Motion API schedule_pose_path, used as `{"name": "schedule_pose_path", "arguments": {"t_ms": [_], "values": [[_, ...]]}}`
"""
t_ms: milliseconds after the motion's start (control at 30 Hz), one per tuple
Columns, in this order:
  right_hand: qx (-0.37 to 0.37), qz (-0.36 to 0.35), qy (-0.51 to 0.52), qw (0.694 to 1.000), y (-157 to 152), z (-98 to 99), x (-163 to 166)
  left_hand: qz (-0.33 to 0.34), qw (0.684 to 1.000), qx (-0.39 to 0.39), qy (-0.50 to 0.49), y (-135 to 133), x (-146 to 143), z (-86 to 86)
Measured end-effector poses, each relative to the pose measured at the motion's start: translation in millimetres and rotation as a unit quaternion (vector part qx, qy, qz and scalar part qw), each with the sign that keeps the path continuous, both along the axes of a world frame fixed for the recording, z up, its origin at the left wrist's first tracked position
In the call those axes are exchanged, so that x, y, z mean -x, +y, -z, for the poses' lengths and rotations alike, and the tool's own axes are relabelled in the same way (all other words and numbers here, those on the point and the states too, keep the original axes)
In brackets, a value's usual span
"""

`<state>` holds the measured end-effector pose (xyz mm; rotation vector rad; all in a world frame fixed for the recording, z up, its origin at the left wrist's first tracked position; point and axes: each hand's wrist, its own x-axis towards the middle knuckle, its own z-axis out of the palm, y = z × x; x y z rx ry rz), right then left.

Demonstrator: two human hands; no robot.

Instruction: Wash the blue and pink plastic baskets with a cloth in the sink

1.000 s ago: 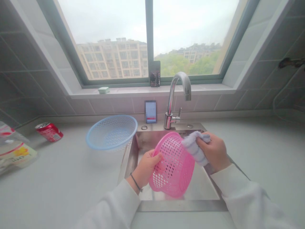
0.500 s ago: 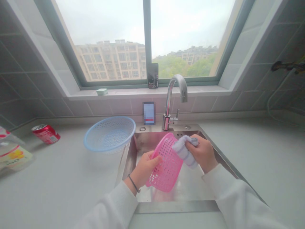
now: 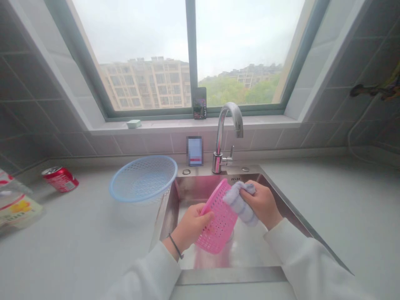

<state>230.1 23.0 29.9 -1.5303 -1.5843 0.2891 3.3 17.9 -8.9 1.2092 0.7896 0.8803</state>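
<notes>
A pink plastic basket (image 3: 220, 227) with holes in its wall is tilted on its side above the steel sink (image 3: 231, 274). My left hand (image 3: 194, 225) grips its rim, thumb on the outer wall and the other fingers mostly hidden behind it. Bunched in my right hand (image 3: 262, 202) is a white cloth (image 3: 239, 202) with faint stripes. The cloth lies against the right side of the basket near the rim. Behind the basket stands the chrome faucet (image 3: 220, 137), and no water shows from its spout.
Left of the sink, a light blue colander (image 3: 146, 179) rests on the counter. Farther left are a red can (image 3: 61, 179) and a plastic package (image 3: 18, 208). One phone (image 3: 200, 103) leans at the window; a second screen device (image 3: 195, 151) stands behind the sink.
My left hand has turned the basket slightly, and the cloth in my right hand has shifted a little down along its side. The whole view has tipped slightly.
</notes>
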Motion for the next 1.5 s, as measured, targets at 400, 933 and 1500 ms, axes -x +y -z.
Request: {"name": "schedule_pose_path", "arguments": {"t_ms": [400,933,1500], "values": [[0.045,-0.088,0.04,0.994,-9,-0.6,17,0.027,0.992,-0.091,0.087,3,-2,10.5],[0.076,0.099,0.073,0.99,33,24.9,-45,0.096,0.993,-0.068,0.024,1,0,16.2],[0.052,-0.088,0.08,0.991,4,14.7,18,-0.01,0.952,-0.223,0.21,-5,-4,13.7]]}}
